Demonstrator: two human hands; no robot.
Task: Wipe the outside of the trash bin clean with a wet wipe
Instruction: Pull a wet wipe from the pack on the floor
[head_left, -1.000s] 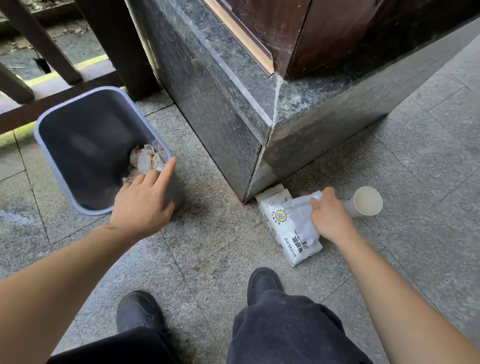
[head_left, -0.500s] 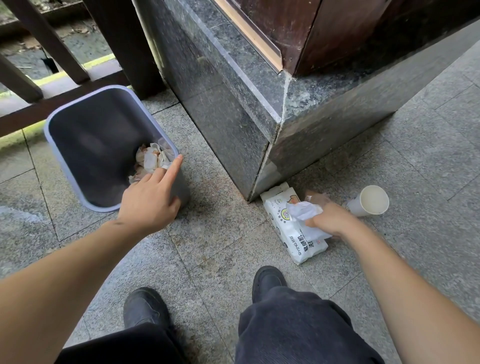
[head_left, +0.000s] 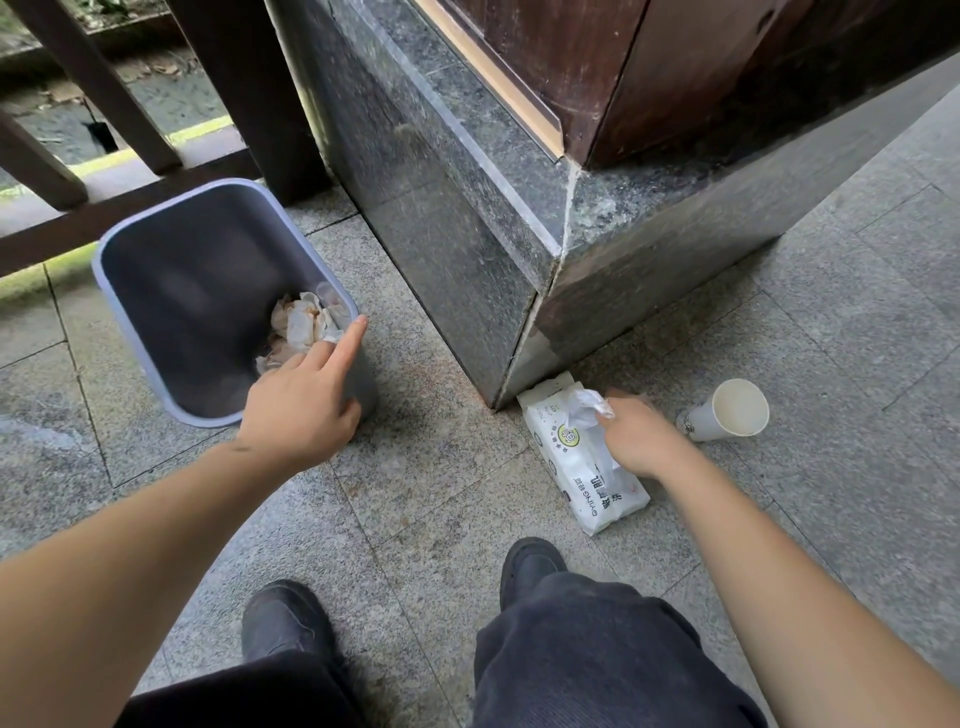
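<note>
A grey-blue trash bin (head_left: 135, 332) stands on the floor at the left with crumpled used tissues (head_left: 304, 325) inside. My left hand (head_left: 298, 410) grips its near right corner, forefinger stretched along the rim and thumb on the outer wall. A white wet-wipe pack (head_left: 576, 467) lies on the floor by the stone corner. My right hand (head_left: 639, 441) is over the pack and pinches a white wet wipe (head_left: 584, 408) that sticks up from it.
A white paper cup (head_left: 727, 413) lies on its side right of the pack. A dark granite plinth (head_left: 457, 218) with a wooden post above it rises behind. Wooden railing (head_left: 104, 104) stands behind the bin. My two black shoes (head_left: 530, 566) are on the grey floor tiles.
My right hand drew the wipe towards me across the pack, bunching it up. My left hand stayed on the bin's rim. The camera shifted slightly.
</note>
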